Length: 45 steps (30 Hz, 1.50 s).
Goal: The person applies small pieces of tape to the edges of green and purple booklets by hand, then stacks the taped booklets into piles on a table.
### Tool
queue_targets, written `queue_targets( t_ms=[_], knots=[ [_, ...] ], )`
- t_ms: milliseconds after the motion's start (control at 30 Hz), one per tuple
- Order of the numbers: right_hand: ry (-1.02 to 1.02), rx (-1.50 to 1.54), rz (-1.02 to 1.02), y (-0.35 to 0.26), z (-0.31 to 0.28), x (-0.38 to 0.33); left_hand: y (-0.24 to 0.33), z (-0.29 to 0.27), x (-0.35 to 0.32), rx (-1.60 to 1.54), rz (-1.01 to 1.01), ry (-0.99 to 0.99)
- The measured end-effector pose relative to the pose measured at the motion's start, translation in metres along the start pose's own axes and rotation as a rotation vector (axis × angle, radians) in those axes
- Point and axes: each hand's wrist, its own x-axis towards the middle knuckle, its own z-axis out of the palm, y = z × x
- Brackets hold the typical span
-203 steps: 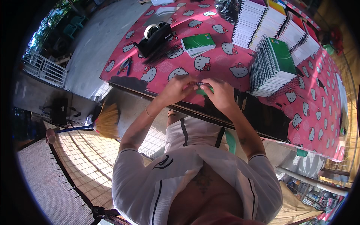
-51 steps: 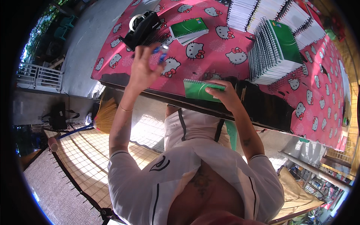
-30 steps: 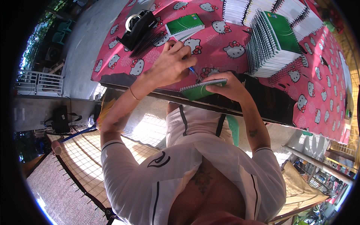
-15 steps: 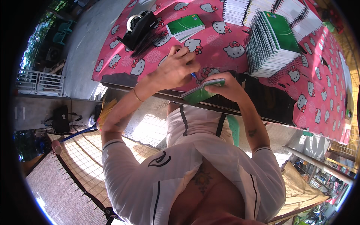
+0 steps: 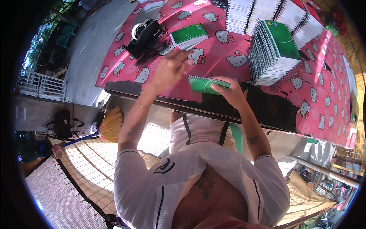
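Observation:
In my right hand [image 5: 230, 91] is a small green spiral notebook [image 5: 202, 84], held at the table's near edge with my thumb on its cover. Its coil runs along the far edge. My left hand [image 5: 173, 68] hovers to the left of the notebook, apart from it. Its fingers are curled and a little blurred, closed around something I cannot make out. Beyond it lie a few small green notebooks [image 5: 189, 35] and a black tape dispenser [image 5: 144, 38] with a roll in it. To the right stands a tall stack of green spiral notebooks [image 5: 272, 57].
Rows of white spiral-bound pads [image 5: 259, 17] stand at the back right. The table [image 5: 228, 44] has a pink patterned cover, torn to black along its front edge. A broom [image 5: 111, 126] leans at the left, below a white gate [image 5: 40, 84].
My left hand has drawn away from the notebook, up and left. The blue-handled item it held at the coil no longer shows. The notebook has turned more level in my right hand.

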Motion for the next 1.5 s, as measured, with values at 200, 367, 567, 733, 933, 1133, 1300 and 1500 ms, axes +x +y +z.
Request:
queue_targets(
  t_ms=[200,367,567,733,933,1133,1300,1500],
  knots=[
    [0.048,-0.063,-0.050,0.009,0.006,-0.002,0.022,0.025,-0.032,0.129,0.099,-0.104],
    [0.096,0.010,-0.043,0.016,0.017,-0.005,0.064,0.073,-0.064,0.306,-0.005,-0.055],
    [0.070,-0.100,-0.079,0.018,0.020,-0.012,0.067,0.068,-0.049,0.335,-0.067,0.069],
    [0.058,-0.107,-0.170,0.011,0.016,-0.006,0.070,0.091,-0.084,0.279,-0.007,-0.021],
    [0.071,-0.176,-0.232,0.015,0.017,-0.008,0.064,0.112,-0.109,0.311,0.123,-0.082],
    [0.054,-0.186,-0.219,0.033,0.016,-0.003,0.063,0.091,-0.061,0.417,0.106,-0.018],
    [0.021,-0.173,-0.160,0.036,0.015,-0.001,0.069,0.098,-0.061,0.330,0.124,-0.018],
    [0.072,-0.106,-0.034,0.023,0.019,-0.005,0.084,0.093,-0.076,0.092,0.073,0.115]
  ],
)
